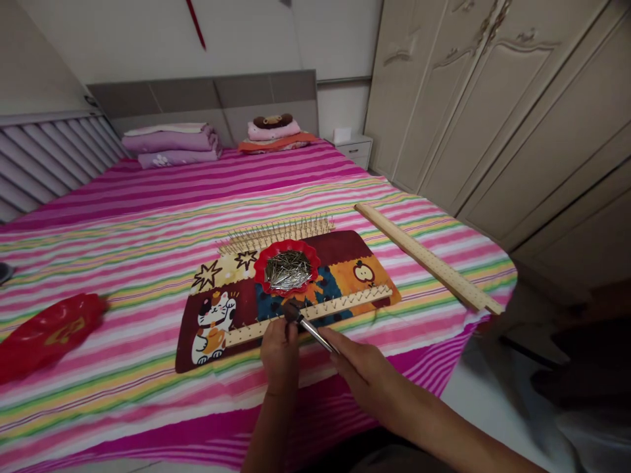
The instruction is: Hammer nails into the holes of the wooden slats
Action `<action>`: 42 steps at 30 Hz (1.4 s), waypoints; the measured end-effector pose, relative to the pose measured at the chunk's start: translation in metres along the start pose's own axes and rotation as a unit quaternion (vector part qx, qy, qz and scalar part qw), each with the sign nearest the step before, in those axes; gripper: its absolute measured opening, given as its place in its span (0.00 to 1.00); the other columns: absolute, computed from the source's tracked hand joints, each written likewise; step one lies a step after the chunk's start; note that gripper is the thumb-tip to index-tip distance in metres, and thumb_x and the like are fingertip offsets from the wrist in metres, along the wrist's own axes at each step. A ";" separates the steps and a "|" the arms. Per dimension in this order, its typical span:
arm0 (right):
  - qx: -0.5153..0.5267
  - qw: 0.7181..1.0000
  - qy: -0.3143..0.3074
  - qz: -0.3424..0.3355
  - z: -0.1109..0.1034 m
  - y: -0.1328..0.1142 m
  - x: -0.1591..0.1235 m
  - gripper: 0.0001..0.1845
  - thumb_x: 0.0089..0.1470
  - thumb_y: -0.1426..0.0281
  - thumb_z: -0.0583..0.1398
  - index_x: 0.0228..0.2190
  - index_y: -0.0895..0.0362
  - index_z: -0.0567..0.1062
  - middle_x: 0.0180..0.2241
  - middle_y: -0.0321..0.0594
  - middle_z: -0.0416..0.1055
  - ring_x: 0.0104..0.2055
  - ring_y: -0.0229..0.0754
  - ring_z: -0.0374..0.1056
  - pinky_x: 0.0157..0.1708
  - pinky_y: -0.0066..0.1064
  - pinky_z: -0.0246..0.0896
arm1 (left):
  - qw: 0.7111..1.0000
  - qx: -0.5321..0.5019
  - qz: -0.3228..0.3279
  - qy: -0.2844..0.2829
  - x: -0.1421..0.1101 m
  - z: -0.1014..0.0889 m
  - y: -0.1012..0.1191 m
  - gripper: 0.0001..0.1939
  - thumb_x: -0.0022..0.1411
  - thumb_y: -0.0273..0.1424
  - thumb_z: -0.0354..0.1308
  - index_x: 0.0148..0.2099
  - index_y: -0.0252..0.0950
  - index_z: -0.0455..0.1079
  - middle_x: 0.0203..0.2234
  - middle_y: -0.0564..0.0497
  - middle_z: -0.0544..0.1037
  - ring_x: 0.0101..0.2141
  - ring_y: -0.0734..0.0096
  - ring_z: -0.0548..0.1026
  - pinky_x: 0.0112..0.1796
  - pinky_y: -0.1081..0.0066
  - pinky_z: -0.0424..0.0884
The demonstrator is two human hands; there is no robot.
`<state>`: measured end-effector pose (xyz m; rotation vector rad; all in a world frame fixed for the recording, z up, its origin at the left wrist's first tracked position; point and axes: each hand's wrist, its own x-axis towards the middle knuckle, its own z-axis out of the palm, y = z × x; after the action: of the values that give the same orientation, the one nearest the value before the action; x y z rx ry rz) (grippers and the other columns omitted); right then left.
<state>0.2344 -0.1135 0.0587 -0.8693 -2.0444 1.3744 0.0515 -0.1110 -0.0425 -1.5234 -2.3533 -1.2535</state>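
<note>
My right hand (357,364) grips a hammer (318,334) by its handle, and the dark head is just above my left fingertips. My left hand (279,351) is closed with its fingers pinched at the near edge of a pale wooden strip (340,304). Whatever is in that pinch is hidden by the fingers and hammer head. Thin nails stand up along the strip, spaced out toward the right. Behind it, a red scalloped bowl (261,279) holds a heap of loose nails (290,269). Both strip and bowl rest on a patterned mat (190,328) with a cartoon cat.
More wooden strips bristling with nails (279,233) lie behind the bowl. Longer pale strips (426,257) lie at the bed's right side. A red plastic dish (54,332) is at left on the striped bed (148,269). Folded bedding (172,144) sits by the headboard; wardrobes (468,98) stand at right.
</note>
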 end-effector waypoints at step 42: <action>0.175 0.952 0.155 0.197 -0.023 0.036 -0.051 0.32 0.56 0.57 0.54 0.59 0.58 0.63 0.20 0.30 0.57 0.17 0.32 0.49 0.16 0.25 0.42 | 0.939 -0.239 -0.205 -0.135 0.065 -0.079 0.015 0.19 0.41 0.45 0.62 0.32 0.35 0.72 0.23 0.52 0.76 0.25 0.71 0.73 0.29 0.72 0.69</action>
<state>0.2921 -0.1280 0.0298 -1.2813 -1.3825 1.6211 0.0029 -0.1125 0.0488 -1.4282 -2.7972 -1.9438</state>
